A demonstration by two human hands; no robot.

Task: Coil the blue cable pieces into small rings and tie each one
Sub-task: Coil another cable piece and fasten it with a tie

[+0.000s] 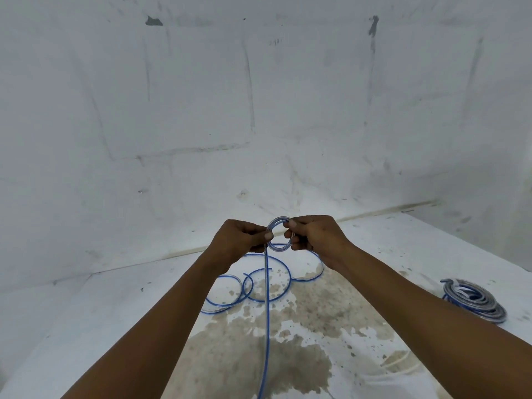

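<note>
While both hands [240, 240] [315, 236] pinch it, small ring [278, 234] well above table [403, 254]

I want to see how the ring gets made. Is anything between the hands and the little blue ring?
No. Both hands already hold the small ring: the left hand pinches its left side and the right hand its right side. The cable tail hangs free below it.

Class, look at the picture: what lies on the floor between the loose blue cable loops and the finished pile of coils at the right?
In the head view, only bare stained floor lies between the loose blue cable loops and the pile of coils.
</note>
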